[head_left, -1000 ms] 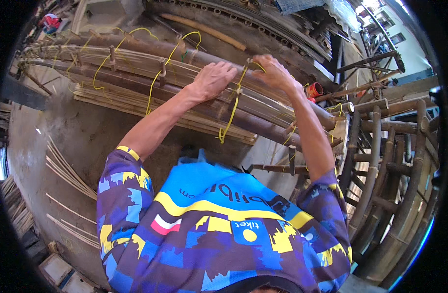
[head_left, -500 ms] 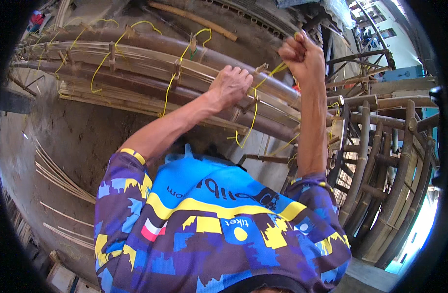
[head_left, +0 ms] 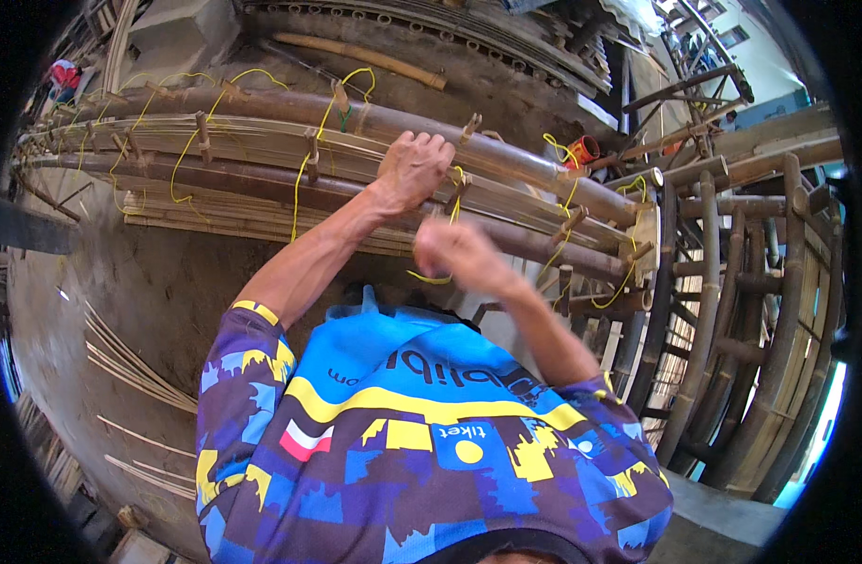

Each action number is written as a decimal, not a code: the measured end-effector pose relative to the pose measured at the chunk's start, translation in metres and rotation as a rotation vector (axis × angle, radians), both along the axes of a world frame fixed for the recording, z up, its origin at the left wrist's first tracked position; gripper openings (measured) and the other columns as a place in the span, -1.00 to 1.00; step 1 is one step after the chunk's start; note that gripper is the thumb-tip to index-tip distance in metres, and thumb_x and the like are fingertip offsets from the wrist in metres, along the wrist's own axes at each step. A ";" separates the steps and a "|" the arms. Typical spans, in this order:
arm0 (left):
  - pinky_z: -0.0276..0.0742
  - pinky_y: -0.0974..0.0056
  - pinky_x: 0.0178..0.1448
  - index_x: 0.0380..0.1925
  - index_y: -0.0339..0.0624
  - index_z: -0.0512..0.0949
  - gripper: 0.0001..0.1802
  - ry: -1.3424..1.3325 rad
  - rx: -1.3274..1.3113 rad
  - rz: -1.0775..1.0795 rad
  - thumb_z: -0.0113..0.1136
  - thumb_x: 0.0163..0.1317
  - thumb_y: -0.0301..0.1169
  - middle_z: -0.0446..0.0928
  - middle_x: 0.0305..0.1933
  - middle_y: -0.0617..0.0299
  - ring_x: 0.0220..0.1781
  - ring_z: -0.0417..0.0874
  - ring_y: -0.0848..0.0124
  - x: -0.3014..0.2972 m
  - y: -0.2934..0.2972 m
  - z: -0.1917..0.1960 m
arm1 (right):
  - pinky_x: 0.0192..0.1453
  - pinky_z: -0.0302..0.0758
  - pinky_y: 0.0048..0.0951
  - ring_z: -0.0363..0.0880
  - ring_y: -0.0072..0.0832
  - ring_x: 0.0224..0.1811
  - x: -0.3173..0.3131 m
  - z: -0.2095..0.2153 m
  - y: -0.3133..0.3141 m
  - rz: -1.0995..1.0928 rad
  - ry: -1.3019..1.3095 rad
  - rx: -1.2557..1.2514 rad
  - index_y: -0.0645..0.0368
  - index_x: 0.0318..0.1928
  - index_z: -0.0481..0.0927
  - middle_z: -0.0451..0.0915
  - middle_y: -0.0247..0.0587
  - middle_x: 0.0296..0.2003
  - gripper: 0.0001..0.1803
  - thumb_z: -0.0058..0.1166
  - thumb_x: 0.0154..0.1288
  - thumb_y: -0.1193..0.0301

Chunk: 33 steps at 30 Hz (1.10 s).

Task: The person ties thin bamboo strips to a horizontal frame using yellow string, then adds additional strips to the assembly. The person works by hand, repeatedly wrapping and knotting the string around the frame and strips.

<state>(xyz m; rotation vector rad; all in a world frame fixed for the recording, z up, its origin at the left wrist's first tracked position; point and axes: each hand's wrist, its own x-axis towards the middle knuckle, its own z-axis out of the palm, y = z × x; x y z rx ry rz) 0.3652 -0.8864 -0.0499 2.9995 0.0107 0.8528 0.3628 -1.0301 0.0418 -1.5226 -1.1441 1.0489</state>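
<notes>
Two long brown bamboo poles (head_left: 506, 167) run side by side across the scene, with thin bamboo strips (head_left: 360, 150) packed lengthwise between them. My left hand (head_left: 414, 172) is closed over the strips, knuckles up; the undersides of its fingers are hidden. Just right of it and nearer to me is my right hand (head_left: 464, 256), smeared by motion, with its fingers unclear. A yellow cord (head_left: 456, 195) looped at a short wooden peg (head_left: 452, 201) runs down toward the right hand. Its loose end (head_left: 429, 277) curves out below that hand.
Further yellow cords (head_left: 299, 193) and wooden pegs (head_left: 311, 155) are spaced along the poles. A bamboo frame (head_left: 708, 301) stands at right. An orange-red round object (head_left: 584, 148) lies behind the poles. Loose strips (head_left: 135, 362) lie on the floor at left; a person (head_left: 64, 80) is far left.
My right hand has dropped from high at the right, where it pulled the yellow cord taut, down and left beside my left hand. The left hand keeps its place on the strips.
</notes>
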 end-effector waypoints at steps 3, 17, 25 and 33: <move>0.30 0.27 -0.29 -0.53 -0.10 0.40 -0.91 0.042 -0.027 -0.055 -0.03 -0.02 -0.36 0.43 -0.48 0.22 -0.37 0.47 0.34 -0.001 0.000 0.000 | -0.53 0.27 -0.54 0.27 -0.60 -0.69 0.079 0.026 0.023 -0.373 0.003 0.491 0.17 -0.61 0.36 0.33 -0.33 -0.71 -0.60 -0.30 0.32 0.23; 0.30 0.29 -0.28 -0.52 -0.12 0.40 -0.91 0.085 0.009 0.040 -0.05 -0.03 -0.38 0.40 -0.48 0.22 -0.35 0.45 0.36 0.003 -0.001 0.000 | -0.37 0.41 -0.28 0.48 -0.29 -0.45 0.221 -0.096 0.108 -0.438 -0.867 -0.310 0.25 -0.51 0.54 0.52 -0.06 -0.48 -0.61 -0.12 0.16 0.16; 0.33 0.29 -0.33 -0.50 -0.13 0.38 -0.90 0.104 0.017 -0.011 -0.04 -0.02 -0.37 0.39 -0.48 0.21 -0.38 0.47 0.35 0.006 0.002 -0.002 | -0.30 0.40 -0.27 0.54 -0.23 -0.38 0.045 -0.024 -0.015 -0.577 -0.870 -0.271 0.25 -0.51 0.46 0.51 -0.02 -0.56 -0.65 -0.13 0.22 0.22; 0.35 0.24 -0.32 -0.47 -0.15 0.38 -0.87 0.103 -0.003 -0.024 -0.02 0.01 -0.35 0.39 -0.46 0.21 -0.36 0.47 0.32 0.006 0.002 -0.005 | -0.37 0.24 -0.51 0.17 -0.58 -0.58 0.040 -0.014 0.006 -0.770 0.092 0.458 0.13 -0.62 0.28 0.26 -0.32 -0.61 -0.65 -0.28 0.32 0.30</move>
